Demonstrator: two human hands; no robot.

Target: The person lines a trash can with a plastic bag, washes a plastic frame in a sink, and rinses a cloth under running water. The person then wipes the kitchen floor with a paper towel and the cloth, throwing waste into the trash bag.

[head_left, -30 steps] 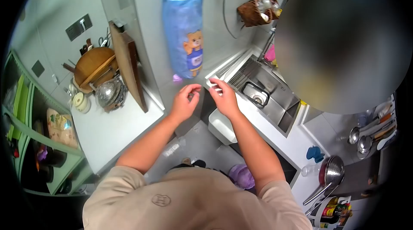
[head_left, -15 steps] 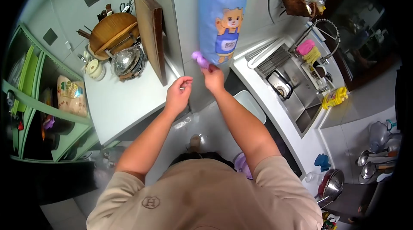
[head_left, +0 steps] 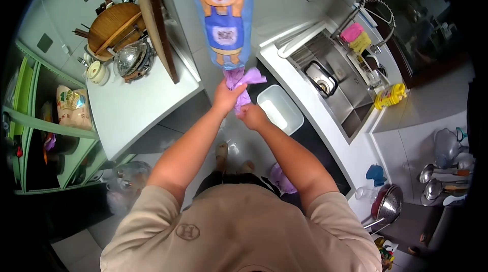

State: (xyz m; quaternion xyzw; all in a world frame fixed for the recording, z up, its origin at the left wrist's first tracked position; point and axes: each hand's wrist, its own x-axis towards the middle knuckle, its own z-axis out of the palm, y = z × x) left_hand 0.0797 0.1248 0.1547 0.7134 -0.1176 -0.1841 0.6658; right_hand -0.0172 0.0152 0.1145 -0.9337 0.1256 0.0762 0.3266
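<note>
A blue bag holder (head_left: 226, 18) with a bear in overalls hangs at the top centre. Crumpled purple plastic (head_left: 243, 100) comes out of its lower end. My left hand (head_left: 227, 97) is closed round this plastic just under the holder. Below and to the right, my right hand (head_left: 252, 116) grips the lower part of the same plastic in a fist. A loose purple flap sticks out to the right above both hands.
The white counter (head_left: 132, 104) with a round board (head_left: 114, 28) and pot lids is at left. On the right are the sink (head_left: 351, 94) and a yellow bottle (head_left: 390, 96). A white bin (head_left: 279, 109) stands right of my hands.
The right hand has drawn the purple plastic down and out of the holder. The left hand has moved in and closed on it. The bear holder now appears further left.
</note>
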